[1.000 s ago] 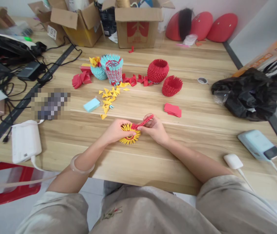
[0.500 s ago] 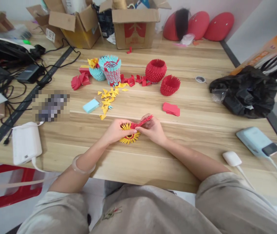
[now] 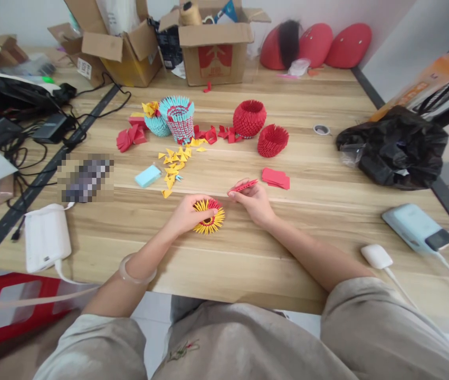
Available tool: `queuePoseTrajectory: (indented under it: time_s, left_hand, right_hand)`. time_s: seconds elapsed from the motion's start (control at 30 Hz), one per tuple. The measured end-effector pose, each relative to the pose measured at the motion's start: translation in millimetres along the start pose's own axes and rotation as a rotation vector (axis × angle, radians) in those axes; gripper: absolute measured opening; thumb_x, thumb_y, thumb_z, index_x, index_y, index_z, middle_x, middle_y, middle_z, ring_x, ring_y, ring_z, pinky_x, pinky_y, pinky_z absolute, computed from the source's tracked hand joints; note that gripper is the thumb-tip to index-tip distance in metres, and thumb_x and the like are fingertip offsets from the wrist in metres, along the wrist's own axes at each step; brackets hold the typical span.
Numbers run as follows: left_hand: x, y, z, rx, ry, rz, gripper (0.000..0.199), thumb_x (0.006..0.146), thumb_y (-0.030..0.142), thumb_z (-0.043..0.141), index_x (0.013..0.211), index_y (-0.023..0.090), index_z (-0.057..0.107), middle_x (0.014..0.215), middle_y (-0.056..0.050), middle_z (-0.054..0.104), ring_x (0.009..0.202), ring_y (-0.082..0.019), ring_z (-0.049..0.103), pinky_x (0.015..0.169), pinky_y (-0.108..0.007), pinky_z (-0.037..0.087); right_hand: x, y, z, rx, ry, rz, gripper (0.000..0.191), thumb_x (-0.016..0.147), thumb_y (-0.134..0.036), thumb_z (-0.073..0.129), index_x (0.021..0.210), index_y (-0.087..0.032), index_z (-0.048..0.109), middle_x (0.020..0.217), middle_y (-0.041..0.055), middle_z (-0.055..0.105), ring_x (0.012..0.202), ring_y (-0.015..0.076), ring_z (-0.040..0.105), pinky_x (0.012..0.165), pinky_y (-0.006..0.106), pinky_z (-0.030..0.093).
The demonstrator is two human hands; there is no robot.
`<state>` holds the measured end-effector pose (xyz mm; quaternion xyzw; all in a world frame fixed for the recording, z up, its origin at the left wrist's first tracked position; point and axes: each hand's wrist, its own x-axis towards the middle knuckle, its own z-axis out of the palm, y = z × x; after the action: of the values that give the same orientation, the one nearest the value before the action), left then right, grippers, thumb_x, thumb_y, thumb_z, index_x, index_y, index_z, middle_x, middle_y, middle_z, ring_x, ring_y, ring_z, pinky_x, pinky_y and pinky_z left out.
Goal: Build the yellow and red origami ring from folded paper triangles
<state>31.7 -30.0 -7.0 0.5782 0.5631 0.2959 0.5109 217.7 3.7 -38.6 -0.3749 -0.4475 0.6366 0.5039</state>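
Observation:
My left hand [image 3: 189,214] grips the left side of a round yellow and red folded-paper piece [image 3: 209,224], its thumb lying across the top. Apart from it, to the right, my right hand [image 3: 252,200] pinches a short row of red paper pieces [image 3: 246,185]. Just beyond that hand lies a stack of red paper slips [image 3: 275,178]. Loose yellow folded triangles [image 3: 174,163] are scattered beyond my left hand, beside a light blue paper stack [image 3: 147,176].
Farther back stand a blue and red paper vase [image 3: 178,120] and two red paper bowls [image 3: 249,119] [image 3: 273,140]. A black plastic bag [image 3: 394,150] and a power bank [image 3: 416,228] are at the right. A white device [image 3: 47,237] and cables lie left; cardboard boxes [image 3: 216,58] line the back.
My right hand has moved away to the right with the red row, so the hands are now apart. The round piece stays in my left hand and more of its red part shows.

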Motion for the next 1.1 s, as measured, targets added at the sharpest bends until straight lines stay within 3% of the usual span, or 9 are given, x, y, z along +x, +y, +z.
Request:
queuePoseTrajectory:
  time_s: [0.13, 0.37, 0.5, 0.63, 0.8, 1.1]
  left_hand:
    - [1, 2, 0.0, -0.047, -0.021, 0.042, 0.047, 0.069, 0.036, 0.068, 0.111, 0.015, 0.065, 0.092, -0.006, 0.071, 0.075, -0.017, 0.065, 0.07, -0.028, 0.05]
    - [1, 2, 2.3, -0.162, 0.003, -0.003, 0.037, 0.064, 0.039, 0.074, 0.089, 0.012, 0.072, 0.089, -0.008, 0.072, 0.076, -0.017, 0.064, 0.069, -0.026, 0.049]
    - [-1, 5, 3.3, -0.216, -0.006, -0.095, 0.039, 0.06, 0.039, 0.077, 0.085, 0.01, 0.071, 0.076, -0.007, 0.071, 0.062, -0.014, 0.061, 0.061, -0.026, 0.049]
    - [-2, 5, 2.4, -0.231, -0.025, -0.083, 0.036, 0.059, 0.035, 0.079, 0.084, 0.011, 0.071, 0.075, -0.006, 0.071, 0.062, -0.013, 0.062, 0.062, -0.024, 0.05]
    - [-2, 2, 2.0, -0.239, -0.1, -0.053, 0.041, 0.059, 0.032, 0.079, 0.094, 0.012, 0.069, 0.071, -0.004, 0.071, 0.061, -0.013, 0.062, 0.065, -0.027, 0.053]
    - [-2, 3, 0.9, -0.211, -0.081, 0.008, 0.037, 0.062, 0.032, 0.077, 0.092, 0.013, 0.068, 0.072, -0.004, 0.07, 0.06, -0.014, 0.063, 0.065, -0.028, 0.054]
  right_hand:
    - [5, 6, -4, 0.137, -0.081, 0.038, 0.029, 0.06, -0.025, 0.078, 0.075, -0.017, 0.055, 0.078, -0.0001, 0.066, 0.061, 0.0094, 0.06, 0.057, 0.024, 0.046]
    - [3, 3, -3, 0.179, -0.134, 0.119, 0.037, 0.057, -0.02, 0.081, 0.081, -0.018, 0.053, 0.075, -0.0002, 0.069, 0.059, 0.0101, 0.061, 0.06, 0.025, 0.048]
    - [0, -4, 1, 0.278, -0.195, 0.206, 0.027, 0.063, -0.024, 0.078, 0.075, -0.018, 0.054, 0.077, -0.0004, 0.068, 0.062, 0.0084, 0.06, 0.062, 0.024, 0.046]
    - [-3, -8, 2, 0.328, -0.257, 0.265, 0.024, 0.065, -0.02, 0.076, 0.077, -0.017, 0.056, 0.076, -0.0014, 0.067, 0.063, 0.0078, 0.06, 0.06, 0.022, 0.045]
    - [-4, -7, 0, 0.333, -0.231, 0.333, 0.034, 0.063, -0.017, 0.076, 0.087, -0.02, 0.051, 0.072, -0.0005, 0.07, 0.064, 0.0102, 0.064, 0.059, 0.021, 0.046]
    - [-6, -10, 2, 0.337, -0.198, 0.376, 0.043, 0.06, -0.016, 0.078, 0.089, -0.02, 0.047, 0.069, -0.0007, 0.071, 0.06, 0.0099, 0.065, 0.062, 0.022, 0.051]
